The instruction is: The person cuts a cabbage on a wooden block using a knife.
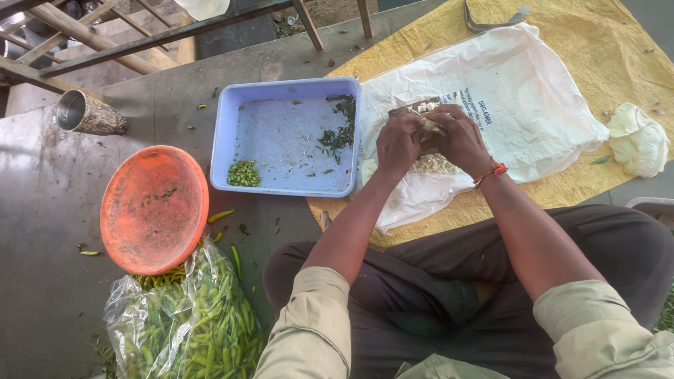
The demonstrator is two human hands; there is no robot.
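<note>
White plastic sheet (519, 98) lies under both hands, left (399, 144) and right (460, 139), curled together gripping pale vegetable pieces (430, 125).

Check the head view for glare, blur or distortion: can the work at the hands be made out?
Head view: even daylight, soft shadows; the white plastic sheet is bright but not blown out; edges bow slightly from the wide lens; left hand and right hand are sharp, yet they hide the pale pieces they press.

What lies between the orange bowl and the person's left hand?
In the head view, the blue tray lies between the orange bowl and the left hand; it holds a small pile of chopped green chillies.
</note>
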